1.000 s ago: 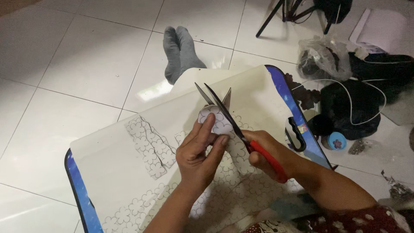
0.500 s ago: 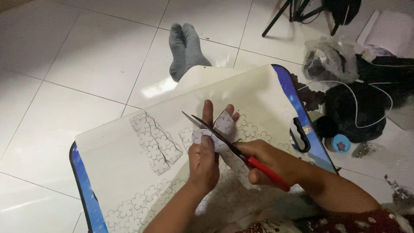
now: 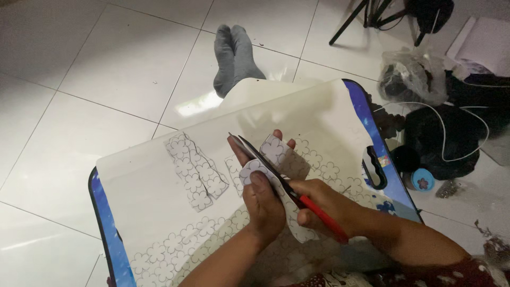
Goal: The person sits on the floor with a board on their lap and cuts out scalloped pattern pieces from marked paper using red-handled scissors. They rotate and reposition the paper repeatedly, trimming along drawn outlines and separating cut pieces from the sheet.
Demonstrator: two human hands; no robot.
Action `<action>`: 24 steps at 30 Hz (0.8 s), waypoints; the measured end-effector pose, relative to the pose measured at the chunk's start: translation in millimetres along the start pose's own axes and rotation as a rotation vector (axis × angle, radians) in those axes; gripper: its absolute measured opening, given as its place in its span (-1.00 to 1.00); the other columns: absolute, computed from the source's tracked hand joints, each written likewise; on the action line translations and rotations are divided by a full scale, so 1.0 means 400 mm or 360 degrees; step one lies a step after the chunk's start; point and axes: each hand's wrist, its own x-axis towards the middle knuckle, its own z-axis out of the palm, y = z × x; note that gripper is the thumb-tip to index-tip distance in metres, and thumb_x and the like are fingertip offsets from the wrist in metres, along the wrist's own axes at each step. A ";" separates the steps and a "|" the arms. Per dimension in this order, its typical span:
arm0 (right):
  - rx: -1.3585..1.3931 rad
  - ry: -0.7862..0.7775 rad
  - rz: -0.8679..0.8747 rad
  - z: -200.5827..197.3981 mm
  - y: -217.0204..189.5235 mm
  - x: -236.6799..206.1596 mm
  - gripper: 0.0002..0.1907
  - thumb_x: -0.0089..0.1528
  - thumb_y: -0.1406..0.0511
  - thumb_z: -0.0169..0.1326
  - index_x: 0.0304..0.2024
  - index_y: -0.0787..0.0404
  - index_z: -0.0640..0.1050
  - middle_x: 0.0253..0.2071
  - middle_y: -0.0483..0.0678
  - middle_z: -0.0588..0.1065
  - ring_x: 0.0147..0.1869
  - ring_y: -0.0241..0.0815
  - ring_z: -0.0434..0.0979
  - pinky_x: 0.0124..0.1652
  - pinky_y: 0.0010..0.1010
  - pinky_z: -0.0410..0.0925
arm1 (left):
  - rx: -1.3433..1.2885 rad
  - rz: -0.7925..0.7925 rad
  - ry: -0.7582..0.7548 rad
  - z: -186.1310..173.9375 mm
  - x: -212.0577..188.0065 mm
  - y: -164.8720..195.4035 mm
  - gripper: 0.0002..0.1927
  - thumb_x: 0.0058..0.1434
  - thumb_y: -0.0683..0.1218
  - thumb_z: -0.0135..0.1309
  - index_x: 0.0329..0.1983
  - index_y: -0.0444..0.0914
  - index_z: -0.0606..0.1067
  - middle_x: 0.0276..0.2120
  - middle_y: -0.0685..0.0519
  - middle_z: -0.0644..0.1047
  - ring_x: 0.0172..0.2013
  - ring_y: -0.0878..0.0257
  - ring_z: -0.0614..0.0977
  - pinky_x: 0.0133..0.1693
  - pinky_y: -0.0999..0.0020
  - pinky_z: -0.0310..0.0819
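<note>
A white tiled floor (image 3: 106, 69) is seen around a white lap table with a blue rim (image 3: 159, 196), on which a large sheet printed with flower outlines (image 3: 212, 239) is spread. Compared with half a second earlier, the table appears a little further left in view, and the scissors are now nearly shut where the blades were parted. Two cut strips of flower-printed paper (image 3: 195, 171) lie on the table left of the hands, unmoved. The left hand (image 3: 263, 199) is curled around a small strip of flower-printed paper (image 3: 263, 159), which is pinched between thumb and fingers just above the table. The right hand (image 3: 324, 204) is clenched on the red handles of the dark-bladed scissors (image 3: 281, 183), whose blades lie against the held strip. Grey-socked feet (image 3: 236, 58) rest beyond the table.
</note>
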 end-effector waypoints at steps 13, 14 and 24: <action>-0.0049 0.0061 0.0145 -0.020 0.067 -0.004 0.02 0.12 -0.44 -0.14 -0.16 0.41 0.55 -0.54 -0.09 0.50 -0.49 -0.28 0.56 -0.51 -0.47 0.40 | 0.0034 0.0035 -0.0041 -0.002 0.010 -0.003 -0.17 0.56 0.27 -0.42 0.62 -0.13 -0.49 0.30 -0.24 0.46 0.17 -0.02 0.63 0.25 0.06 0.57; -0.0106 0.0071 0.0093 -0.026 0.068 -0.004 0.01 0.17 -0.44 -0.17 -0.12 0.41 0.54 -0.53 -0.09 0.49 -0.48 -0.30 0.54 -0.50 -0.50 0.37 | -0.0060 0.0036 -0.0050 -0.001 0.014 -0.001 -0.17 0.55 0.20 -0.37 0.60 -0.10 -0.52 0.18 -0.21 0.51 0.08 0.01 0.65 0.16 0.08 0.62; 0.0067 -0.0019 -0.0165 -0.083 -0.009 0.002 0.20 0.24 -0.37 -0.36 0.50 0.47 -0.10 -0.53 -0.03 0.53 -0.67 -0.37 0.48 -0.66 -0.57 0.37 | -0.0115 0.0035 -0.0071 0.010 0.038 0.040 -0.35 0.61 -0.10 -0.15 0.68 -0.16 -0.06 -0.10 -0.06 0.59 -0.09 0.23 0.66 0.04 0.27 0.64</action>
